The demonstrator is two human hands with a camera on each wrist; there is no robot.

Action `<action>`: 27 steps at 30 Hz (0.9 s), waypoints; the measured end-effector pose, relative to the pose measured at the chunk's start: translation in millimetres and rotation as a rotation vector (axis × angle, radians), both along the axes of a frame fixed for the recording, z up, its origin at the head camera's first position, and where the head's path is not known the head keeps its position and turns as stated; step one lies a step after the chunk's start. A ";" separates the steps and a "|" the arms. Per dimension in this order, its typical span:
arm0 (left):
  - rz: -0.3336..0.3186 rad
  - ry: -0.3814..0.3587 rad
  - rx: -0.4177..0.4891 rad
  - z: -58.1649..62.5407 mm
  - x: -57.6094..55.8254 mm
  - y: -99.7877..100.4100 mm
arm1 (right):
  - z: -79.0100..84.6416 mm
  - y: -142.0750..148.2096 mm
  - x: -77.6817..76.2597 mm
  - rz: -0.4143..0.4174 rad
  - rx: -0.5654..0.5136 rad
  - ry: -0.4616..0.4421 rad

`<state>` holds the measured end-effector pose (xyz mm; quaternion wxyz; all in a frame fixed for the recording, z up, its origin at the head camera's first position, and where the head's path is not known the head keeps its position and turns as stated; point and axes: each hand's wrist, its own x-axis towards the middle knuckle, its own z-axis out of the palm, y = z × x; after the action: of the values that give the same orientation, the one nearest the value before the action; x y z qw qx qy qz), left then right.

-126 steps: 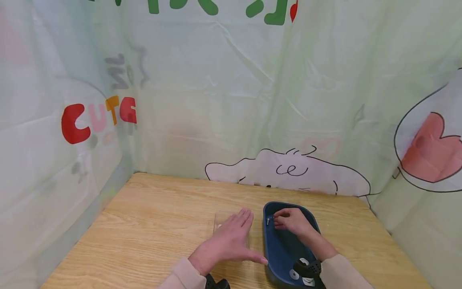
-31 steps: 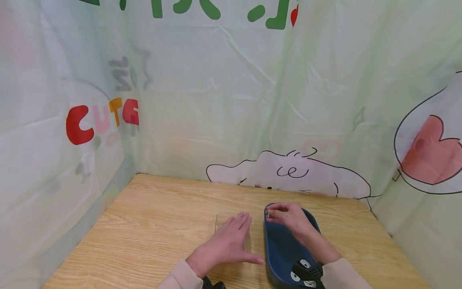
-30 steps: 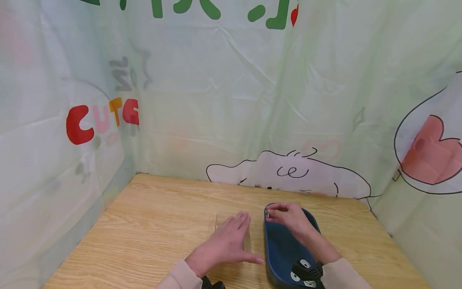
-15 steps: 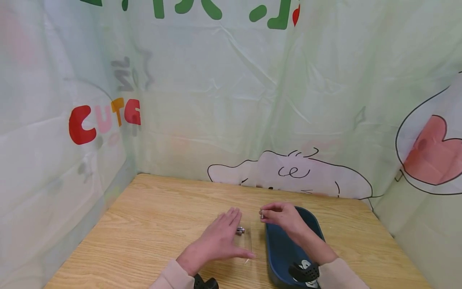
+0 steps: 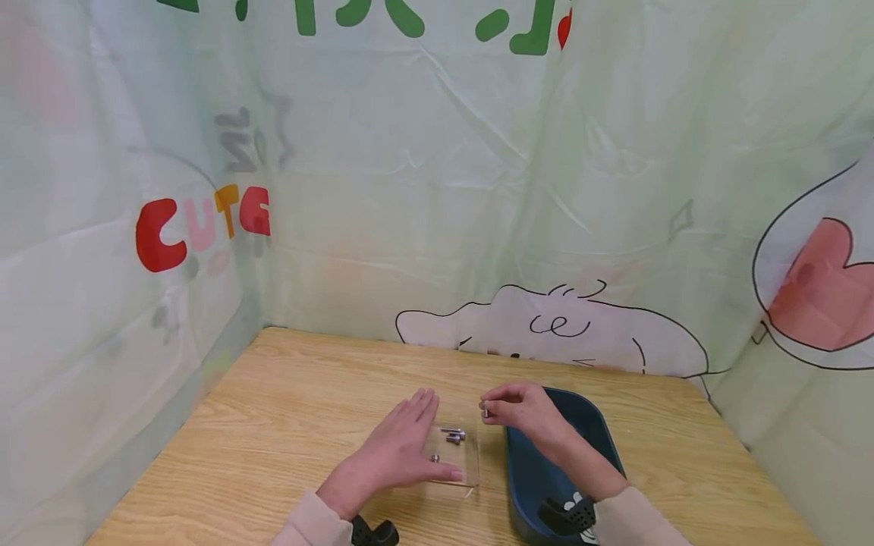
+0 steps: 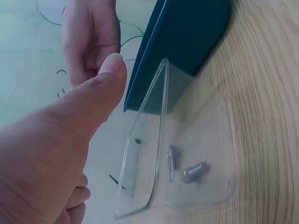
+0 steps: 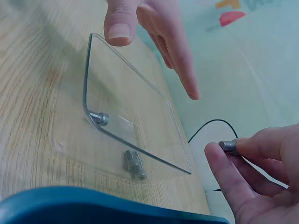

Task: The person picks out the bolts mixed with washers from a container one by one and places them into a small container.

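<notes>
My right hand pinches a short metal bolt between thumb and fingertip, just right of a clear plastic box and above its level. My left hand is at the box's left side, fingers straight and thumb spread over the near part of the box. Through the clear wall several loose bolts show at the far end, and one more bolt lies apart from them. My left palm hides the left side of the box in the head view.
A dark blue bin stands on the wooden table to the right of the box, under my right forearm. White washers lie in its near end, partly covered by the black wrist strap. A printed curtain surrounds the table.
My right hand has lifted a bolt out of the blue bin and moved left toward the clear box. My left hand has shifted left, uncovering the box and the bolts inside.
</notes>
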<state>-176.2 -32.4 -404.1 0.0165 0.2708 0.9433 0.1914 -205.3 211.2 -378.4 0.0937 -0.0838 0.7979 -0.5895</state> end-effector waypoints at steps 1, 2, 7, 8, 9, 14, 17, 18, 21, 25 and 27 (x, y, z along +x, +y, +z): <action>0.004 0.000 0.001 -0.6 -0.2 -1.9 | 0.2 -1.4 0.1 0.010 -0.004 0.001; 0.010 0.000 0.003 -1.4 -0.3 -3.7 | 0.2 -2.7 -0.1 0.018 -0.003 0.003; 0.037 0.000 0.023 -6.3 -0.8 -12.8 | -1.8 -9.2 -0.9 0.056 -0.006 0.014; 0.042 -0.001 0.028 -7.2 -1.1 -14.5 | -2.3 -10.4 -1.1 0.060 -0.005 0.013; 0.045 -0.006 0.034 -7.7 -1.2 -16.2 | -2.8 -11.6 -1.1 0.065 -0.005 0.011; 0.059 -0.036 0.048 -9.0 -1.0 -22.7 | -5.0 -18.3 -2.2 0.066 0.020 0.004; 0.062 -0.046 0.047 -10.7 -0.4 -25.4 | -7.2 -23.4 -3.4 0.066 0.027 -0.002; 0.061 -0.047 0.049 -11.7 -0.2 -26.1 | -8.2 -25.3 -3.7 0.066 0.029 -0.003; 0.054 -0.052 0.057 -14.5 0.5 -28.0 | -11.2 -31.1 -4.5 0.063 0.048 -0.011; 0.046 -0.067 0.065 -18.6 0.6 -29.5 | -15.1 -38.8 -4.3 0.072 0.080 -0.032; 0.043 -0.072 0.060 -19.9 0.5 -29.9 | -16.6 -42.3 -4.0 0.086 0.096 -0.037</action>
<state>-175.7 -62.3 -424.0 0.0381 0.2438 0.9415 0.2295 -209.3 168.9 -395.0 0.1378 -0.1026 0.8189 -0.5476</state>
